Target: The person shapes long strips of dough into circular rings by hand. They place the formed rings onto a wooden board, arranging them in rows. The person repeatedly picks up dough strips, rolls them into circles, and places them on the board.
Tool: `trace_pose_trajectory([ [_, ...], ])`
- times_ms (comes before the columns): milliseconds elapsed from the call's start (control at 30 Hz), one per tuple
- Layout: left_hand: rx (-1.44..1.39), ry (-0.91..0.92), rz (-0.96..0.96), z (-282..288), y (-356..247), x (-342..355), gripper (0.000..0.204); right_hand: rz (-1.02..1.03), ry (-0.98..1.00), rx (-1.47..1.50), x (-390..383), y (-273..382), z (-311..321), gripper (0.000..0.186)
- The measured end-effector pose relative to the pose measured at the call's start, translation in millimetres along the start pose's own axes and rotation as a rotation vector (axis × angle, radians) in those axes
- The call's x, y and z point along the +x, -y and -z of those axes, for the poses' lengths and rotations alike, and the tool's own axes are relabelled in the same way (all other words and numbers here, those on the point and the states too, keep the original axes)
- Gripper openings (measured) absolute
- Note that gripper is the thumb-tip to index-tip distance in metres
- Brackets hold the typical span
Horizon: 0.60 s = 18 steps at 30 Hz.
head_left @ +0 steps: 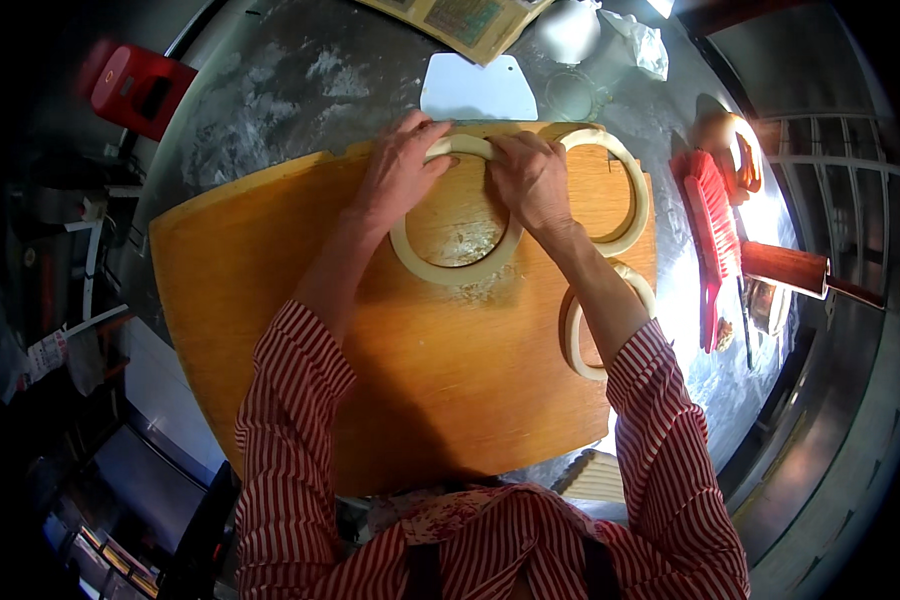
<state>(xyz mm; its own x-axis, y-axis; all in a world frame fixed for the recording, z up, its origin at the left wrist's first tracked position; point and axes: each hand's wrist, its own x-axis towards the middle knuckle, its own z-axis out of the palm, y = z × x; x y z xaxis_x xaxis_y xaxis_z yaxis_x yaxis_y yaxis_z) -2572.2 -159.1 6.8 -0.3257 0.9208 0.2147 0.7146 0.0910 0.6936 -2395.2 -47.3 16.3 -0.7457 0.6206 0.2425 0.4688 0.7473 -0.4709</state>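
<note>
A pale dough ring (460, 273) lies on the wooden board (390, 360) in front of me. My left hand (402, 168) grips its upper left part, with the thumb on the inner side and the fingers on the outer. On the ring's upper right, my right hand (533, 180) is closed, its fingertips partly hidden beneath the knuckles. Just right of that hand is a second dough ring (638, 190), lying flat. A smaller third ring (574, 340) sits nearer to me, partly covered by my right forearm. Some flour dusts the board inside and below the first ring.
Beyond the board's far edge lies a white dough scraper (478, 88) on the floured metal table (260, 110). A red-bristled brush (712, 215) and a wooden rolling pin (785, 265) are at the right. Farther back are a cardboard piece (450, 22) and plastic bags (638, 42).
</note>
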Motion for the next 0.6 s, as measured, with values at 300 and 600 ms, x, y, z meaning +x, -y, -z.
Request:
trace_pose_trajectory([
  [300,0.041,-0.098,-0.042,-13.8,7.1,7.3,0.030,-0.038,0.021,-0.035,13.7,-6.9,6.1,0.035],
  [600,0.054,-0.037,0.066,-5.3,-1.9,2.8,0.044,-0.008,-0.078,-0.046,-20.1,-1.8,27.7,0.048],
])
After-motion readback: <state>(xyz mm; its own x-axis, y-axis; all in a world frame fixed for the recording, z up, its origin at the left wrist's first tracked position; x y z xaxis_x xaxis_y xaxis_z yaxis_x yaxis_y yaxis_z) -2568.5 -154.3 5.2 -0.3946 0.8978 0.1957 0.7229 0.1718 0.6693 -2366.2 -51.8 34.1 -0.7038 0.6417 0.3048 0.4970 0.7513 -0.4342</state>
